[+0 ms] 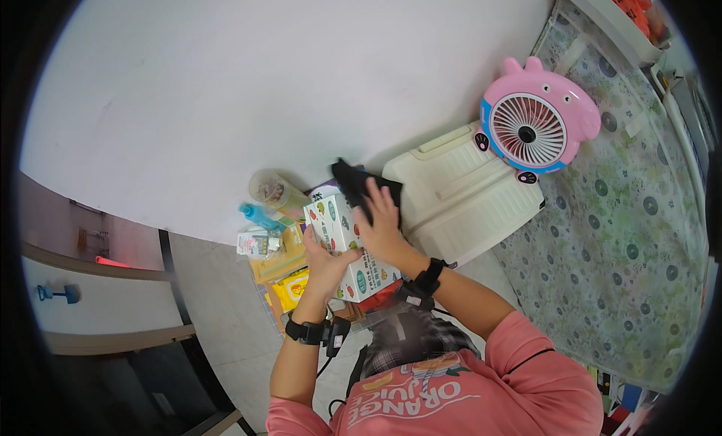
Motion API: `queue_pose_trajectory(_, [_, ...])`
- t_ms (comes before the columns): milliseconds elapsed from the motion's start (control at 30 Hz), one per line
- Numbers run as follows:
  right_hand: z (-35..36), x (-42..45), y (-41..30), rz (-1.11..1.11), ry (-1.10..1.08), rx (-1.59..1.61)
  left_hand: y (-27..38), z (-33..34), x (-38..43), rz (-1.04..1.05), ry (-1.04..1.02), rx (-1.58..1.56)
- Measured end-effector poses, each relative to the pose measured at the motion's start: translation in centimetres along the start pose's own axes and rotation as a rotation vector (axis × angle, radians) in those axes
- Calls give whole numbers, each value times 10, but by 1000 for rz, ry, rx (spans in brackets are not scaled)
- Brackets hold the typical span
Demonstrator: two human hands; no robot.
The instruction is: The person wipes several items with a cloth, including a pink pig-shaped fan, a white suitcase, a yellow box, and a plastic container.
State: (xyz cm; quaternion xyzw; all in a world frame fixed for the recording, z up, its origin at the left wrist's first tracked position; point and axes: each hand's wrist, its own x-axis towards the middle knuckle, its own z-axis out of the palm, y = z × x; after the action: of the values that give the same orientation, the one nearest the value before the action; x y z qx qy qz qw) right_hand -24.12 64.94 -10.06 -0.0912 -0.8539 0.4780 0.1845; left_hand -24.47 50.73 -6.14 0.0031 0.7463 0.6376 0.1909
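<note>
My left hand (329,264) grips a white cardboard box (333,222) by its near left side, with the thumb across its top. Small coloured pictures and writing cover the box, which sits tilted in front of me. Over its right side reaches my right hand (384,226), fingers somewhat spread across a black, cloth-like item (351,179). The palm side is hidden, so whether these fingers hold the black item cannot be told. Part of a purple item (322,188) shows behind the box. Each wrist wears a black strap with a small device.
Left of the box are a clear plastic tub (276,191), a blue bottle (260,216), a small white package (254,243) and a yellow wipes pack (290,289). At right, a cream ribbed plastic case (468,193) supports a pink pig-shaped fan (575,114). A patterned cover (615,238) hangs beyond.
</note>
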Motion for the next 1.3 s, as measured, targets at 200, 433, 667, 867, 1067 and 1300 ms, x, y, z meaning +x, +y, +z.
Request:
queue_pose_trajectory(200, [-30, 6, 31, 118, 28, 18, 10, 3, -14, 74, -3, -140])
queue_pose_trajectory(433, [-107, 23, -39, 56, -155, 257, 32, -2, -32, 524, 81, 675])
queue_pose_trajectory(667, [-83, -4, -67, -259, -256, 8, 52, 8, -27, 511, 68, 777])
queue_pose_trajectory(867, [-75, -12, -54, -278, -294, 137, 54, 18, -26, 471, 129, 823])
queue_pose_trajectory(1067, [-66, -11, 10, 142, -256, 390, 50, 11, -37, 583, 150, 780])
queue_pose_trajectory(1300, [-88, -4, -8, 309, -274, 635, 42, -10, -45, 578, 109, 601])
